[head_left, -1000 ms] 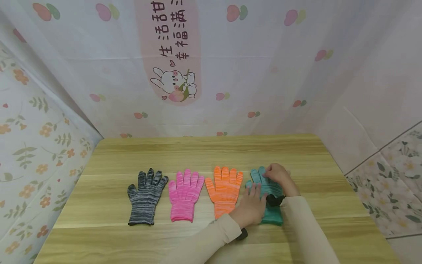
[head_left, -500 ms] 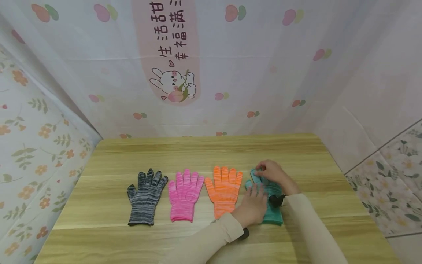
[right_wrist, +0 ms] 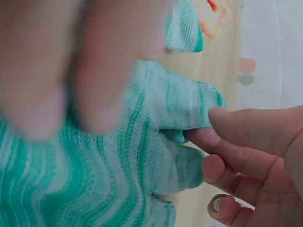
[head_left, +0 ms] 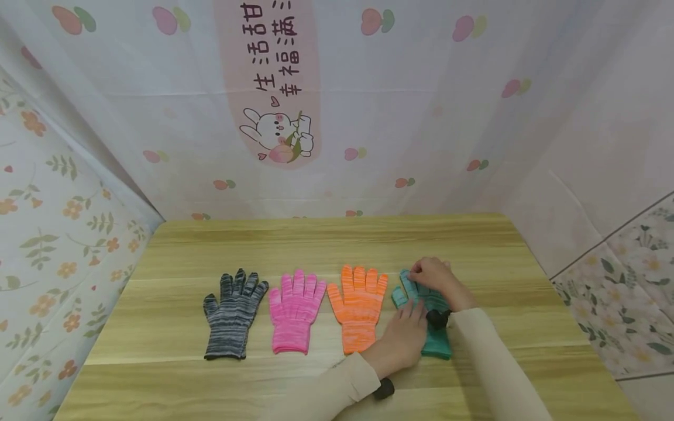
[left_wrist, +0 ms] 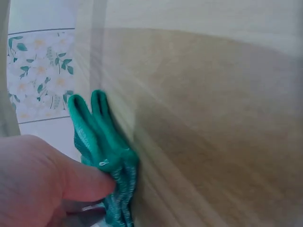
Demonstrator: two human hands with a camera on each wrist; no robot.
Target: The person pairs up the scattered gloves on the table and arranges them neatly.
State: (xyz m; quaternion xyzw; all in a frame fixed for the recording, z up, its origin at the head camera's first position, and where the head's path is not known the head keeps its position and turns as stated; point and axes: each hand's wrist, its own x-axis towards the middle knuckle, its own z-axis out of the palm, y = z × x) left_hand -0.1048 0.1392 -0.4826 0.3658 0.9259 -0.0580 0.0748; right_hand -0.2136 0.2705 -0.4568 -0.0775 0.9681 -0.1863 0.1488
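A green striped knit glove [head_left: 436,339] lies palm-down flat on the table, partly covered by both hands. My left hand [head_left: 402,339] rests on its palm area with fingers extended. In the left wrist view the thumb [left_wrist: 87,179] lies against the folded green cuff [left_wrist: 106,127]. My right hand [head_left: 434,276] pinches one fingertip of the glove between thumb and forefinger. In the right wrist view the right thumb [right_wrist: 255,127] presses on that glove finger [right_wrist: 189,101], with the other fingers curled below. Blurred left-hand fingers [right_wrist: 99,71] cover part of the glove there.
Left of the green glove lie an orange glove [head_left: 359,307], a pink glove [head_left: 295,313] and a dark grey striped glove [head_left: 234,316], in a row on the wooden table [head_left: 326,242]. A printed curtain [head_left: 411,117] hangs behind the table's far edge.
My right hand has shifted left along the glove's fingertips to another finger. My left hand has stayed over the glove's palm area, moving slightly toward me. The other gloves have not moved.
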